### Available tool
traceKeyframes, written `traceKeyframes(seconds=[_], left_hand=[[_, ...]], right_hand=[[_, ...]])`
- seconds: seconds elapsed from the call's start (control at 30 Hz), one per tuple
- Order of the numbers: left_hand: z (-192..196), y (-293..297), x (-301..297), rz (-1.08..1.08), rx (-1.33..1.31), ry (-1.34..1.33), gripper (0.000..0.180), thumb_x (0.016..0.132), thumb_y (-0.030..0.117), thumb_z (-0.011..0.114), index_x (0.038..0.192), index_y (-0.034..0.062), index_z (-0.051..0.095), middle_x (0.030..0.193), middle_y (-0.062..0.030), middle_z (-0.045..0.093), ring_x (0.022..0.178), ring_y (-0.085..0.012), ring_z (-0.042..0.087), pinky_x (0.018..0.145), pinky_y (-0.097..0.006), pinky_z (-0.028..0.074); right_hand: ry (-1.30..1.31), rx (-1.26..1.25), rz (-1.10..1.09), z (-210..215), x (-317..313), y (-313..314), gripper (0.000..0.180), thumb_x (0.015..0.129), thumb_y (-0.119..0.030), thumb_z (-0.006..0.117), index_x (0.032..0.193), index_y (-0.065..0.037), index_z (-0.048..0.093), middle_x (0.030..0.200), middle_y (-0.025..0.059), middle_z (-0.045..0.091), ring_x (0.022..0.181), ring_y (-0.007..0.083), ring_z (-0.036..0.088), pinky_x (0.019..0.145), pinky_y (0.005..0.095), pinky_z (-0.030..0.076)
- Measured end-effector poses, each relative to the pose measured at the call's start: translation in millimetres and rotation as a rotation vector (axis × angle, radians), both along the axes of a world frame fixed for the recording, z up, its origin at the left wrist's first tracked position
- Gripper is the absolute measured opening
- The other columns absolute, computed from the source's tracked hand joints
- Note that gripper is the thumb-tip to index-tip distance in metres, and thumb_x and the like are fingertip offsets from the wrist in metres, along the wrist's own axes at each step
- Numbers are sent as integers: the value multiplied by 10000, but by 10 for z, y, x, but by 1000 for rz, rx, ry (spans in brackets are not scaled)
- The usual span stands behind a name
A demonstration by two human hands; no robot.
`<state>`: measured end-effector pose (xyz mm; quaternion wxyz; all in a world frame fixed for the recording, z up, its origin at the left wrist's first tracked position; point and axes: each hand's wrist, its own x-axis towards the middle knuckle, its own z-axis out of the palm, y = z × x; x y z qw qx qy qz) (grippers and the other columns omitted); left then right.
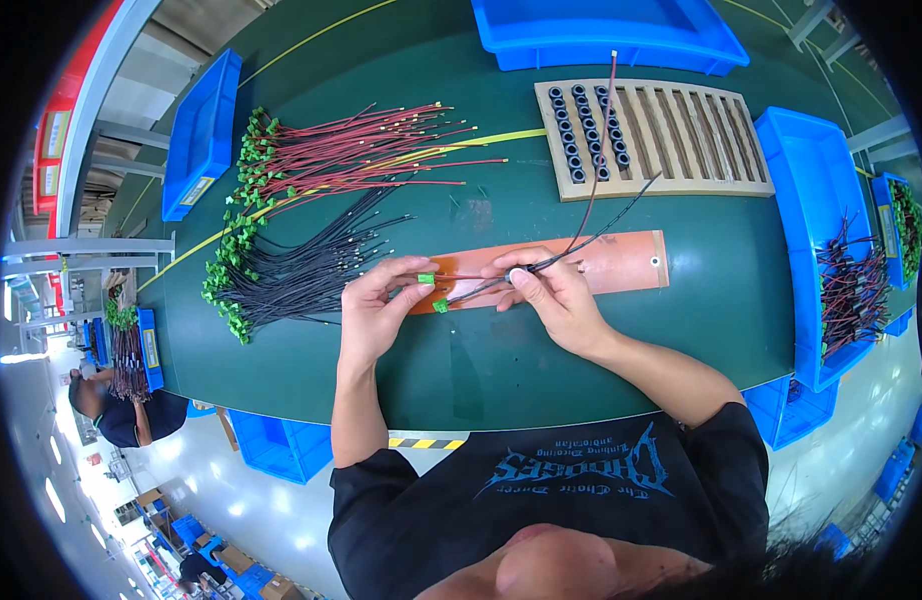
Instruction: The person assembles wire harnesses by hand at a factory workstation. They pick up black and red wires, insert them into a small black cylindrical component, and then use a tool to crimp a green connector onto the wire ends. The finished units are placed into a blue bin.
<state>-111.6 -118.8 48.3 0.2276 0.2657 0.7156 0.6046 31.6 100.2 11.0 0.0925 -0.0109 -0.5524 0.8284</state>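
Between thumb and fingers, my left hand (381,300) pinches a small green connector (426,278) on the end of a red wire (471,277). My right hand (556,300) is closed on a small black ring-shaped part (511,277), partly hidden by the fingers. The red wire and a black wire (611,222) run through or beside it and stretch out to the upper right; which, I cannot tell. Just below the left fingers hangs a second green connector (441,305), on the black wire. Both hands are over an orange-brown strip (621,265) on the green table.
Red wires (371,140) and black wires (311,270) with green connectors lie at left. A wooden rack (681,185) holds black rings. Blue bins (621,55) stand behind it and at right, one with wire assemblies (851,290). Another person (131,415) is at far left.
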Motion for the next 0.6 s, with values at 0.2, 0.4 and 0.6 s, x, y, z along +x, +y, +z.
traceKeyframes(seconds=[0.2, 0.4, 0.6], left_hand=[[-28, -42, -54, 0, -73, 97, 210, 889, -98, 703, 1088, -42, 736, 1101, -133, 723, 992, -193, 720, 899, -299, 595], [-64, -10, -50, 51, -61, 70, 190, 886, -117, 693, 1058, -46, 733, 1092, -147, 720, 980, -189, 713, 869, -291, 593], [-74, -24, -63, 44, -184, 136, 185, 885, -102, 703, 1057, -40, 733, 1091, -126, 715, 968, -173, 709, 861, -277, 582]], right_hand=[[-2, 9, 2, -22, -11, -18, 256, 1100, -153, 475, 1276, 5, 572, 1246, 134, 666, 1111, 186, 666, 855, 306, 577], [-28, 48, 6, 14, -44, -3, 256, 1100, -161, 480, 1277, 0, 572, 1254, 125, 652, 1128, 179, 655, 864, 305, 575], [-112, 54, 23, 62, -100, 17, 258, 1106, -181, 467, 1270, -11, 571, 1244, 111, 653, 1122, 161, 654, 867, 293, 579]])
